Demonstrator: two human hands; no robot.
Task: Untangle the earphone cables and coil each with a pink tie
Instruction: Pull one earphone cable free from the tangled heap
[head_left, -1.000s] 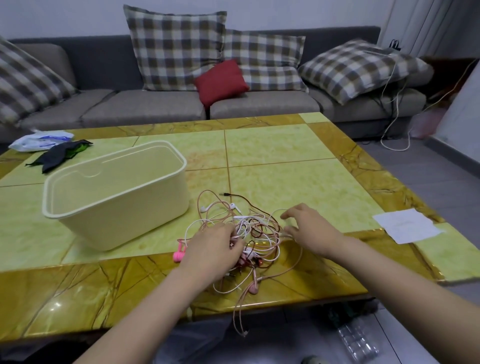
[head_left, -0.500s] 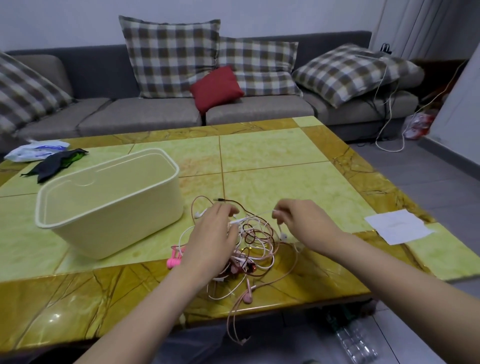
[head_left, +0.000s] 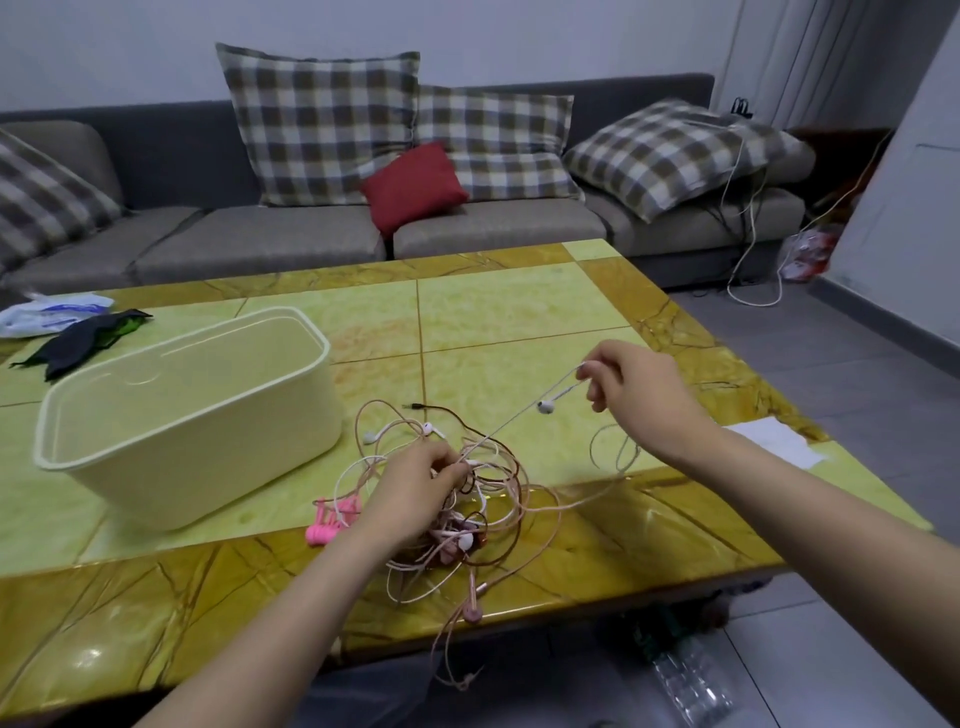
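White cable pinched by right grip could cinch the tangle clamped under left grip if yanked.

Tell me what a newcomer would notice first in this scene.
Probably the tangle of earphone cables near the front edge of the table, gripped by the left hand. The right hand pinches one white cable lifted taut out of it, an earbud dangling below the fingers. To the left stands a big cream tub, with pink ties lying beside it.
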